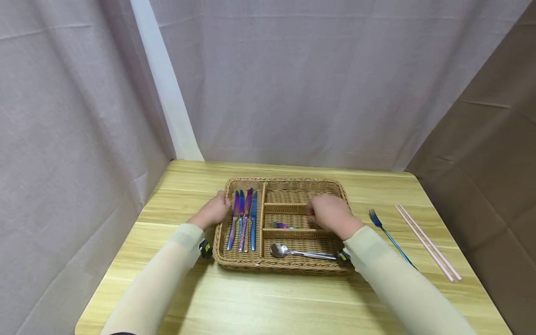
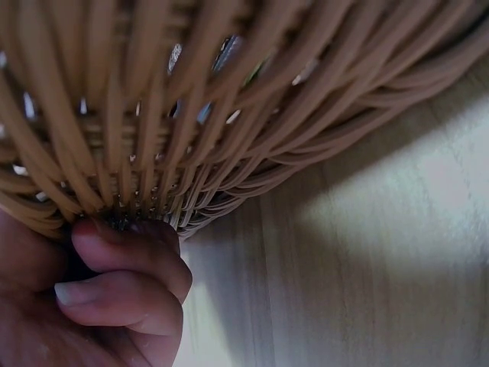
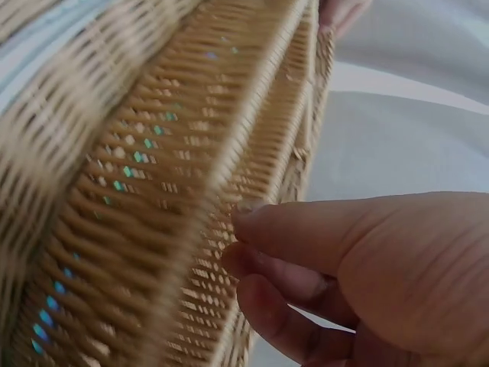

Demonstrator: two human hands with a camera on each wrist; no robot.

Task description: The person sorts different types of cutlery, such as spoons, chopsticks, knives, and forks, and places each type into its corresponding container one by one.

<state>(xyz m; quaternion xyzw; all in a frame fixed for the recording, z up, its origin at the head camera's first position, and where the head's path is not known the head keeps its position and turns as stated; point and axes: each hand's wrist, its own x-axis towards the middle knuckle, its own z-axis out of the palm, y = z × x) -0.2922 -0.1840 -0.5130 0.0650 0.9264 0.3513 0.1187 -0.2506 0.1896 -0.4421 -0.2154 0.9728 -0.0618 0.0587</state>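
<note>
A wicker cutlery basket (image 1: 268,265) with divided compartments lies on the wooden table. My left hand (image 1: 214,210) grips its left side; in the left wrist view, the curled fingers (image 2: 126,298) are against the woven wall. Over the middle right compartment hovers my right hand (image 1: 332,215), its fingers loosely bent and nothing visible between them in the right wrist view. Several iridescent knives (image 1: 234,228) lie side by side in the long left compartment. A purple fork (image 1: 284,226) shows partly in the middle compartment. Silver spoons (image 1: 279,251) lie in the front one, their handle ends hidden by my right wrist.
To the right of the basket, a blue fork (image 1: 387,232) lies on the table (image 1: 234,298). Beyond it are two pink chopsticks (image 1: 429,244), side by side. Curtains (image 1: 293,93) hang behind the table and at both sides.
</note>
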